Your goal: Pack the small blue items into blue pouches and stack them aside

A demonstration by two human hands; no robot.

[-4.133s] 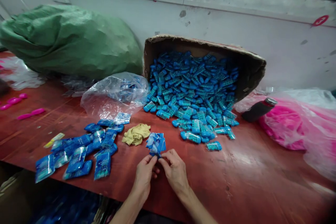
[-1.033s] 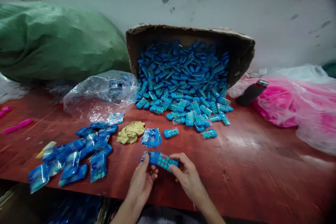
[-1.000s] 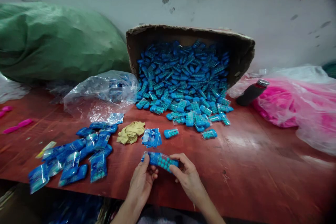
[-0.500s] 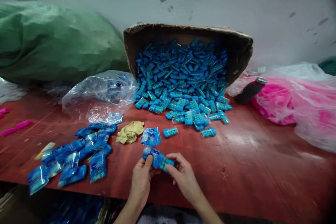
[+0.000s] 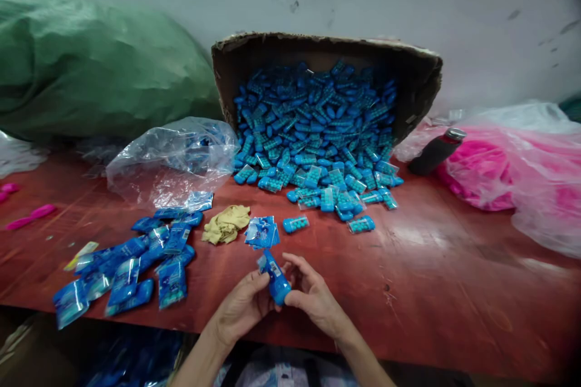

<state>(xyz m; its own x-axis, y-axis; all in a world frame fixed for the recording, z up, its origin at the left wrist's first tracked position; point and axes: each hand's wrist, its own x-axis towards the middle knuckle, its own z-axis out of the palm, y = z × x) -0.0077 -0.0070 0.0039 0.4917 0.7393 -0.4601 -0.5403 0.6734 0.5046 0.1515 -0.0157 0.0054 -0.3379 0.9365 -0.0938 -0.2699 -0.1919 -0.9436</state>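
My left hand [image 5: 242,308] and my right hand [image 5: 313,299] together hold one small blue item in a clear printed sleeve [image 5: 275,278], upright just above the near edge of the red table [image 5: 445,290]. Right behind it lies a little stack of empty printed sleeves [image 5: 262,232], with one loose blue item [image 5: 295,224] beside it. A tipped cardboard box [image 5: 327,51] at the back spills a big heap of blue items [image 5: 318,133]. Several bagged items [image 5: 131,260] lie in a pile to my left.
A yellow cloth [image 5: 226,224] lies by the sleeves. A clear plastic bag [image 5: 175,160] sits left of the box, a large green sack [image 5: 100,66] behind it. A dark bottle [image 5: 436,151] and pink items in plastic [image 5: 503,175] are at right. Pink pieces [image 5: 29,216] lie far left.
The blue item was lying sideways between my hands; now it stands upright inside the sleeve. My hands have drawn slightly closer together and toward me.
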